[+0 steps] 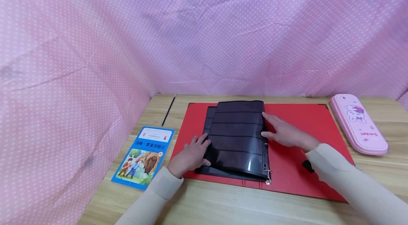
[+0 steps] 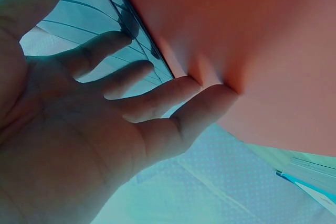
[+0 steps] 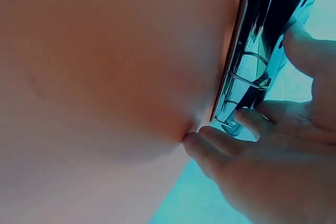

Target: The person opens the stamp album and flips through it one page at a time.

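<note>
A red ring binder [image 1: 299, 115] lies spread out on the table, with black pocket sheets [image 1: 237, 129] on its metal rings [image 3: 251, 81]. The top sheet is divided into horizontal strips and sits slightly askew over those below. My left hand [image 1: 190, 155] is at the sheets' left edge, its fingers spread and loosely bent; in the left wrist view two fingertips touch the red cover. At the ring side, my right hand [image 1: 285, 132] has its fingers extended. Its thumb touches the punched edge of a sheet, and a fingertip meets the red cover in the right wrist view.
A blue storybook [image 1: 143, 157] lies left of the binder, with a dark pencil [image 1: 169, 110] behind it. To the right is a pink pencil case [image 1: 360, 125]. Polka-dot pink cloth [image 1: 204, 40] hangs behind the wooden table [image 1: 223, 203]. A small black piece [image 1: 307, 166] shows beside the right sleeve.
</note>
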A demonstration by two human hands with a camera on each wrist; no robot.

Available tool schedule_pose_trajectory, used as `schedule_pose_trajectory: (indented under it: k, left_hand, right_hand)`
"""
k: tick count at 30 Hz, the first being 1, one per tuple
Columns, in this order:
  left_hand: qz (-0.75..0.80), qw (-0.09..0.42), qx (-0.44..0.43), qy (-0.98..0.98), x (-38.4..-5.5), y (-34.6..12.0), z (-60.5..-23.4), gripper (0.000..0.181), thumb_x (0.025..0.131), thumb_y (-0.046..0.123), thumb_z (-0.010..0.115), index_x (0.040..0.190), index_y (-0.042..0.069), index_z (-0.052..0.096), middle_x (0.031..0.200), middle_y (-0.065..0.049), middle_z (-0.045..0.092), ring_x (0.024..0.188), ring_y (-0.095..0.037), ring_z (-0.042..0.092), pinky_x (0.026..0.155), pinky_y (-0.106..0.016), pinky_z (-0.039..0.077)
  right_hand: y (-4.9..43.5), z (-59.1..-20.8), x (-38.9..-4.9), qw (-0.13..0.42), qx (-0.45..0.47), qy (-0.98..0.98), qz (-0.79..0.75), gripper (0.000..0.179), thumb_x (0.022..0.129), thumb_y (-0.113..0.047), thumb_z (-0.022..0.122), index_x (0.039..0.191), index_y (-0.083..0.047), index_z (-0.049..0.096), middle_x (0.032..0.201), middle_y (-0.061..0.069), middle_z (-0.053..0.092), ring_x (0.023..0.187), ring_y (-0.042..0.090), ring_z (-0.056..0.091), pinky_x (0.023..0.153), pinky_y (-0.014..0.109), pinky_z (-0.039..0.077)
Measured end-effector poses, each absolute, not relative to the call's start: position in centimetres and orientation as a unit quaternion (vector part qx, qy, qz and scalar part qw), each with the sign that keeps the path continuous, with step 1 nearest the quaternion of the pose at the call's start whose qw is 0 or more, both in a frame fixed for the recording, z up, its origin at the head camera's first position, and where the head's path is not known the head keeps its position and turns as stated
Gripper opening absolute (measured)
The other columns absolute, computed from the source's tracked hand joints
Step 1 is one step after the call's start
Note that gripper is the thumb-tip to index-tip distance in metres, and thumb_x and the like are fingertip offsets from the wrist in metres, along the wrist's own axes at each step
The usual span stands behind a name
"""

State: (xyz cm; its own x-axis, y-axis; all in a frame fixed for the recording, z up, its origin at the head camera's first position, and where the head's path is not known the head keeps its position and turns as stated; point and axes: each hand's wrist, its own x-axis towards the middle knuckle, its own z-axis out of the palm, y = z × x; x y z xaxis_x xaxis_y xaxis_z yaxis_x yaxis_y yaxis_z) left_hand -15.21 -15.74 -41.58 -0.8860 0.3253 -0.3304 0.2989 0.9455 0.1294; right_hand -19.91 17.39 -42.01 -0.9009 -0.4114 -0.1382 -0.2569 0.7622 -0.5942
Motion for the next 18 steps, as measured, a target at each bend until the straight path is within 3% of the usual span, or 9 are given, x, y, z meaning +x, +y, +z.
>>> schedule_pose_trajectory:
  k: [5, 12, 15, 18]
  left_hand:
    - [0.041, 0.164, 0.205, 0.964, -15.1, -15.9, -41.5, 0.077, 0.074, 0.034, 0.081, 0.137, 0.009, 0.044, 0.15, -0.009, 0.029, 0.135, -0.036, 0.027, 0.097, -0.059, 0.036]
    - [0.084, 0.162, 0.244, 0.952, -15.4, -16.8, -41.4, 0.079, 0.071, 0.039, 0.082, 0.136, 0.011, 0.045, 0.138, -0.009, 0.038, 0.122, -0.023, 0.041, 0.089, -0.037, 0.049]
    - [0.104, 0.162, 0.232, 0.953, -15.8, -16.9, -40.9, 0.077, 0.078, 0.045, 0.075, 0.14, 0.011, 0.043, 0.14, -0.01, 0.036, 0.125, -0.026, 0.039, 0.09, -0.039, 0.049]
    - [0.106, 0.134, 0.217, 0.961, -16.5, -16.3, -40.0, 0.078, 0.084, 0.052, 0.064, 0.146, 0.014, 0.036, 0.149, -0.011, 0.028, 0.134, -0.031, 0.029, 0.099, -0.048, 0.04]
  right_hand:
    - [16.8, -42.2, -19.6, 0.122, -0.198, 0.933, -0.274, 0.078, 0.091, -0.038, 0.062, 0.151, -0.008, 0.02, 0.152, 0.021, 0.018, 0.134, 0.048, 0.018, 0.101, 0.065, 0.024]
    - [16.3, -42.0, -19.5, 0.113, -0.193, 0.942, -0.251, 0.071, 0.092, -0.034, 0.062, 0.147, -0.004, 0.03, 0.149, 0.022, 0.025, 0.132, 0.05, 0.021, 0.098, 0.068, 0.025]
    - [16.6, -40.8, -19.3, 0.099, -0.191, 0.945, -0.247, 0.072, 0.093, -0.037, 0.06, 0.148, -0.005, 0.027, 0.151, 0.021, 0.021, 0.132, 0.051, 0.018, 0.095, 0.072, 0.022]
    - [17.2, -39.0, -18.8, 0.067, -0.186, 0.956, -0.217, 0.075, 0.093, -0.043, 0.057, 0.15, -0.007, 0.024, 0.152, 0.02, 0.017, 0.132, 0.051, 0.016, 0.093, 0.075, 0.02]
